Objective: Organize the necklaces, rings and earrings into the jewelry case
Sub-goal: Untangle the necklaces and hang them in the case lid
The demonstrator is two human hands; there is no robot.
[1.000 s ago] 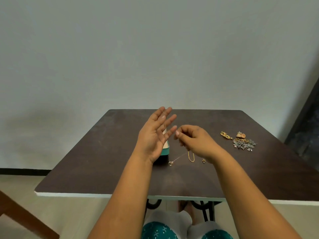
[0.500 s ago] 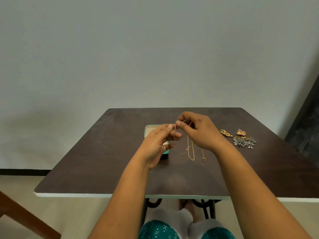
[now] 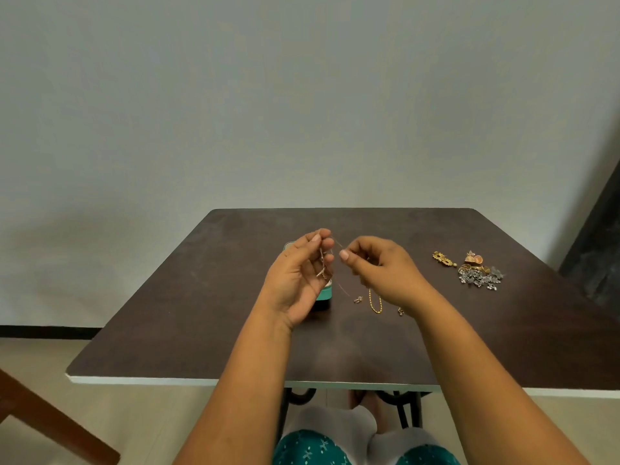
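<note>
My left hand [image 3: 298, 276] and my right hand [image 3: 379, 270] are raised over the middle of the dark table [image 3: 208, 297], both pinching a thin necklace [image 3: 340, 280]. Its chain runs between my fingertips and loops down to a small pendant [image 3: 358, 299] near the tabletop. The teal jewelry case [image 3: 324, 295] sits behind my left hand, mostly hidden. A gold chain [image 3: 375, 302] lies on the table under my right hand. A gold earring [image 3: 443, 259] and a pile of gold and silver jewelry [image 3: 481, 272] lie at the right.
The table's white front edge [image 3: 235, 382] is close to my lap. A wooden chair part [image 3: 50, 424] stands at the lower left. A dark panel [image 3: 597, 236] rises at the right by the wall.
My hands have drawn a little apart, stretching the thin necklace between them. My left hand has turned palm-up and now covers more of the case.
</note>
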